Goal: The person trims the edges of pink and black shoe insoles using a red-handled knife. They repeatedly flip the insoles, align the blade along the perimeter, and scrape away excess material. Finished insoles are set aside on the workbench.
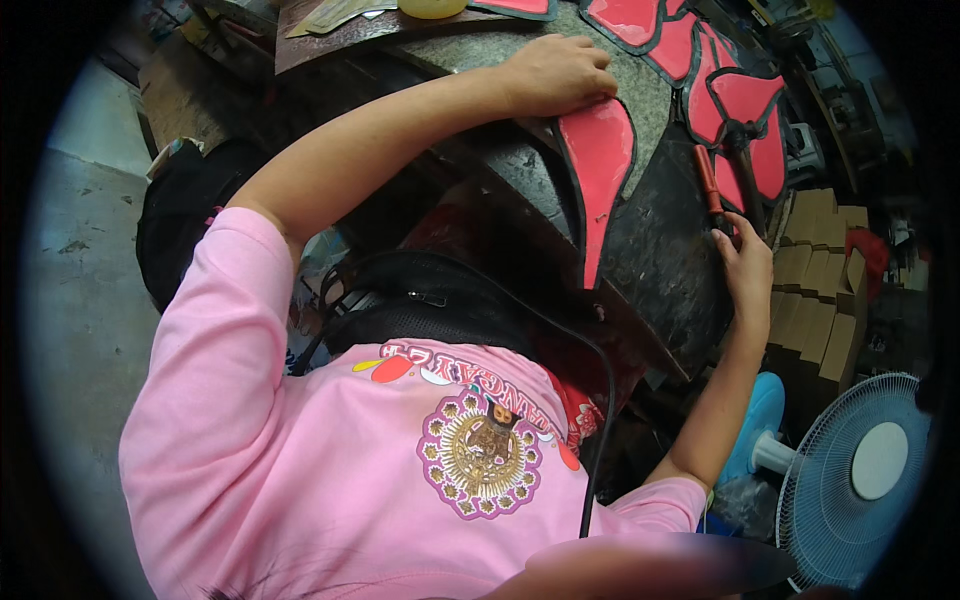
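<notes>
My left hand [560,76] is closed at the wide upper end of a pink, leaf-shaped piece with black edging [603,160], its fingers curled down on the edge. The piece tapers to a narrow tip that points toward me, past the edge of the dark worktop. To the right, my right hand [745,262] has its fingers closed around the dark lower end of a slim red stick-like tool [707,178]; its exact kind is unclear. Just beyond the tool lies what looks like a hammer [741,165], its dark handle running toward my right hand.
Several more pink black-edged pieces [745,95] lie overlapping at the far right of the worktop [660,255]. A yellow round container [432,8] stands at the far edge. Stacked brown cartons [820,285] and a blue-and-white fan [850,485] are at right.
</notes>
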